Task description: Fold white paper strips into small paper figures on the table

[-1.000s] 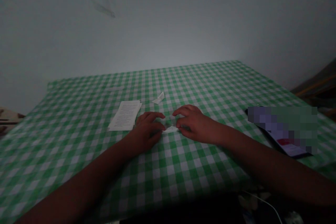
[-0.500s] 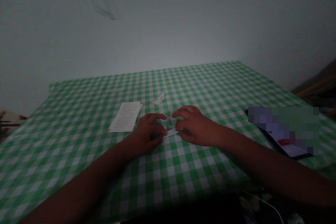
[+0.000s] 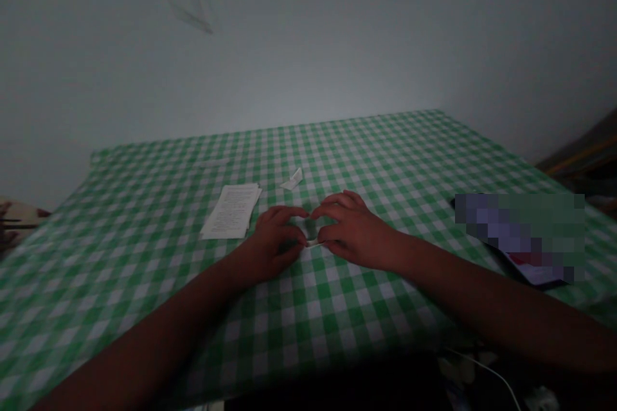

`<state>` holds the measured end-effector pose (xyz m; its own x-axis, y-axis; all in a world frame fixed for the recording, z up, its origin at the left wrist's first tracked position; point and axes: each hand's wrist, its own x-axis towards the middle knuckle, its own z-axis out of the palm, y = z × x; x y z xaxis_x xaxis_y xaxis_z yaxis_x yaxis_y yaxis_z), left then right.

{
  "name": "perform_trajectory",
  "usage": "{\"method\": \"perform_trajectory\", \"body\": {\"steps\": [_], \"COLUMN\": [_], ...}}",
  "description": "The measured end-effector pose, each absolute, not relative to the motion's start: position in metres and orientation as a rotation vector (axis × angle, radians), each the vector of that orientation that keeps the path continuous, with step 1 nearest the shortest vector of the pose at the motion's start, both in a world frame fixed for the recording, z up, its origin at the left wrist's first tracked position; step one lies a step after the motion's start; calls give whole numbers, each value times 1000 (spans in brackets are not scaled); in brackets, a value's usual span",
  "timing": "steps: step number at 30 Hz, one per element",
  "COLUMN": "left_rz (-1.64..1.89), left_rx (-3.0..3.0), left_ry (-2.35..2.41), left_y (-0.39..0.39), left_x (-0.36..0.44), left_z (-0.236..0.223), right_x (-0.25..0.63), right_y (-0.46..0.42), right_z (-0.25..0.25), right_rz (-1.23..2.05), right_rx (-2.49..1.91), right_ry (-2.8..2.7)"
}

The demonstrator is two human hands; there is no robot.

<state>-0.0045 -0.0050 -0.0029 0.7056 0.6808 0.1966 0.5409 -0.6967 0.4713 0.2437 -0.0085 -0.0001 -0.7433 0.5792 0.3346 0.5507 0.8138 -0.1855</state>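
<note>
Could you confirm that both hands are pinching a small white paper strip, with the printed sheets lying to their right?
No: the head view shows the printed sheets left of the left hand; it and the right hand do pinch the small white paper strip.

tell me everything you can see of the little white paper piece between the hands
The small white paper piece shows only as a thin, pale sliver, and it looks narrow and possibly folded. It lies roughly level, low over the green-and-white gingham tablecloth, in the gap between the left hand and the right hand. Fingers of both hands meet its ends and hide part of it. No printing shows on it, and whether it touches the cloth cannot be told.
</note>
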Motion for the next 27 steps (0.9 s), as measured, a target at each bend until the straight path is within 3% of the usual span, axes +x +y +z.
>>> {"method": "perform_trajectory", "body": {"steps": [27], "left_rz": [594], "left_rx": [2604], "left_ry": [1029], "left_y": [-6], "left_x": [-2], "left_z": [-11], "right_x": [236], "right_y": [-8], "right_z": [-6], "right_rz": [389], "right_rx": [-1055], "right_ry": [-2388]}}
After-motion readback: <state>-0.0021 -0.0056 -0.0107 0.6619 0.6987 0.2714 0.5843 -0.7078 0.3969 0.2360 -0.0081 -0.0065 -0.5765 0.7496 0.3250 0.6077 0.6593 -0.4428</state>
